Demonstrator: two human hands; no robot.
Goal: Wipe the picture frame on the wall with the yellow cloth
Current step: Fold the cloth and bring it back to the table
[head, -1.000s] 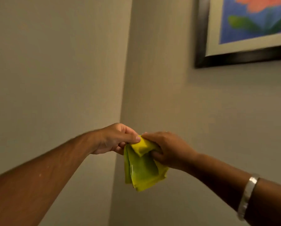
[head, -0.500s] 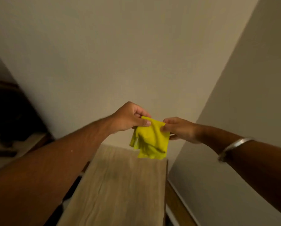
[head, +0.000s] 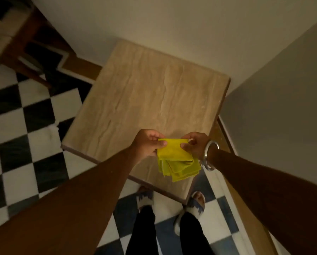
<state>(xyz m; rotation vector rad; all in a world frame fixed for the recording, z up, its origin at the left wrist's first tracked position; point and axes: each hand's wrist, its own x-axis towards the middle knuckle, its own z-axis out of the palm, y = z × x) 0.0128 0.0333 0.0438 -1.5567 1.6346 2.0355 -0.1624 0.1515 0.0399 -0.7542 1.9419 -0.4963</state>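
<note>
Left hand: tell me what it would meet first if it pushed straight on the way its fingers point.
The left hand points rightward into the yellow cloth it already pinches; just beyond is the right hand gripping the opposite edge. Depth seems matched, though one view can't confirm it.

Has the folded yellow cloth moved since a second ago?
Yes. The folded yellow cloth, earlier held up by the wall corner below the picture frame, is now lower, over the near edge of the square beige wooden table.

A square wooden table (head: 144, 100) stands on a checkered floor (head: 25, 126) beside a chair (head: 16, 43).
</note>
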